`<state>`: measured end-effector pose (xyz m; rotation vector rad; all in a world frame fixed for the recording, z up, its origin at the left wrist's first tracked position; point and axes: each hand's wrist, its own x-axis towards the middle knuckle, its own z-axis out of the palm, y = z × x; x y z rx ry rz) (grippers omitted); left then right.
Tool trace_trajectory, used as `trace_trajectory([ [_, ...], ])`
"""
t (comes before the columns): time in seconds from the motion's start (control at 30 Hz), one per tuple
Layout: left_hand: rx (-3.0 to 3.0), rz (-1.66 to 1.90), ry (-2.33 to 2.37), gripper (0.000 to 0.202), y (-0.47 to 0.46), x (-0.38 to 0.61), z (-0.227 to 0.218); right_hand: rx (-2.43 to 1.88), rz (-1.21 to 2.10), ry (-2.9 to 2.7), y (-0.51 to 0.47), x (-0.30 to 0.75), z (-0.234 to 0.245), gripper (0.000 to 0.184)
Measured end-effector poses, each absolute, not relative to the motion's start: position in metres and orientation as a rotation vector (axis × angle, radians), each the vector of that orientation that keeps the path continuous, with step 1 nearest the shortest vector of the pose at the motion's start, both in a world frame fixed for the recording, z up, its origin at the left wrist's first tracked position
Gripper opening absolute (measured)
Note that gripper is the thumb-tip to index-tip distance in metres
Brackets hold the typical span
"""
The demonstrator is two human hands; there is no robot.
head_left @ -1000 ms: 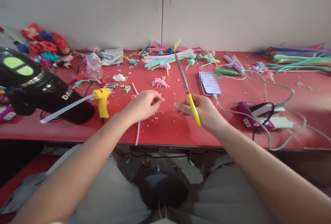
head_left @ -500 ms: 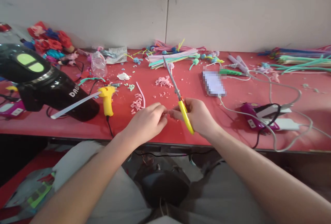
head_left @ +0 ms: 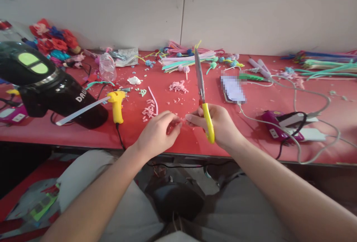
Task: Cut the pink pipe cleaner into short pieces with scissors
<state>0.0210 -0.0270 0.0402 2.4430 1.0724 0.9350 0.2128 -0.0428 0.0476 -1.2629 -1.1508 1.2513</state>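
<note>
My left hand (head_left: pixel 158 132) is closed in a pinch, thumb and forefinger together on a tiny pink piece (head_left: pixel 183 119) too small to make out well. Facing it, my right hand (head_left: pixel 224 126) holds scissors by their yellow handles (head_left: pixel 209 123), the blades pointing away and up over the table. The thumb and fingertips of that hand also meet near the pink piece. Just beyond my left hand lie cut pink bits (head_left: pixel 148 110) and a curved pink pipe cleaner (head_left: pixel 153 100). Another heap of pink bits (head_left: pixel 178 86) sits farther back.
A yellow glue gun (head_left: pixel 117 108) with a long glue stick stands left, beside a large black device (head_left: pixel 69 93). Pipe cleaners (head_left: pixel 189 61) lie along the back. To the right are a phone (head_left: pixel 232 89), cables and a purple power strip (head_left: pixel 275 124). The red table's front edge is close.
The scissors have swung more upright and to the right in my right hand. My fingertips have parted slightly, and the left hand's fingers are a little less curled.
</note>
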Motion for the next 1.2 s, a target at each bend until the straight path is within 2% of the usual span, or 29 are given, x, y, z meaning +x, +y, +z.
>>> trace_trajectory([
  [0.2, 2.464, 1.048, 0.984, 0.006, -0.0275, 0.0222, 0.0411, -1.287, 1.245, -1.157, -0.0438, 0.213, 0.0476, 0.042],
  [1.2, 2.425, 1.126, 0.925, 0.006, -0.0251, 0.0222, 0.0382, -1.287, 1.207, -1.172, -0.0481, 0.2072, 0.0463, 0.036],
])
